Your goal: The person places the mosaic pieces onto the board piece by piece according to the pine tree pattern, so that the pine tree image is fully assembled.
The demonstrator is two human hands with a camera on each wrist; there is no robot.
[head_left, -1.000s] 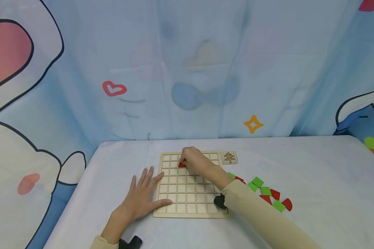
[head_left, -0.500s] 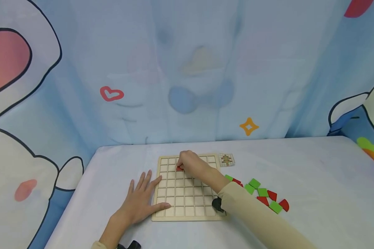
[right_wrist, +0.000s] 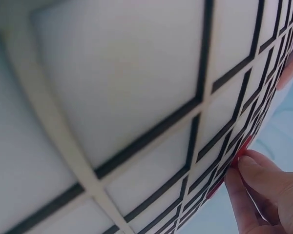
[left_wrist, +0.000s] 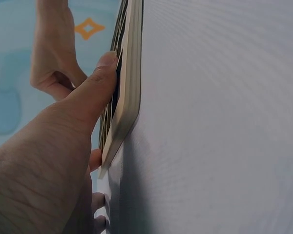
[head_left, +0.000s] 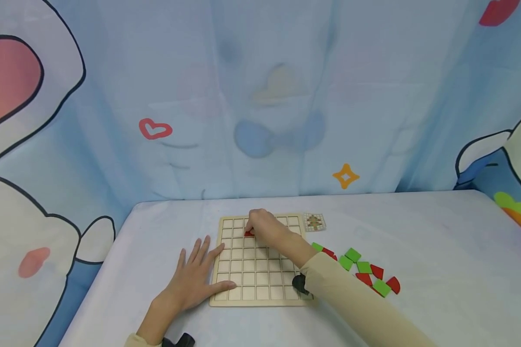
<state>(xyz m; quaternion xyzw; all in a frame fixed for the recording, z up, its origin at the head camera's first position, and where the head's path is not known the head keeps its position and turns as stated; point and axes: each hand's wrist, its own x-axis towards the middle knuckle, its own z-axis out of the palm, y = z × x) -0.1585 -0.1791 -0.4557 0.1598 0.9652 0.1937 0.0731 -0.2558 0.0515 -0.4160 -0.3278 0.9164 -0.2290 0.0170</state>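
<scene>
A square wooden grid board (head_left: pixel 262 292) lies on the white-covered table. My right hand (head_left: pixel 267 228) pinches a small red tile (right_wrist: pixel 243 147) between thumb and fingertips, at the board's upper left part. In the right wrist view another bit of red (right_wrist: pixel 215 188) shows just below the fingertips, against the grid; whether it is a separate tile I cannot tell. My left hand (head_left: pixel 192 278) is spread with straight fingers at the board's left side. Its thumb rests on the board's edge, as the left wrist view shows, and its other fingers reach along the side.
Right of the board lie loose green tiles (head_left: pixel 364 267) and red tiles (head_left: pixel 393 285), several of each, partly hidden by the right forearm. A small pattern card (head_left: pixel 314 222) with a tree-like picture lies by the board's upper right corner. A printed curtain (head_left: pixel 282 159) hangs behind.
The head view has shifted slightly. My right hand stays over the same part of the board with the red tile, and my left hand keeps its place at the edge.
</scene>
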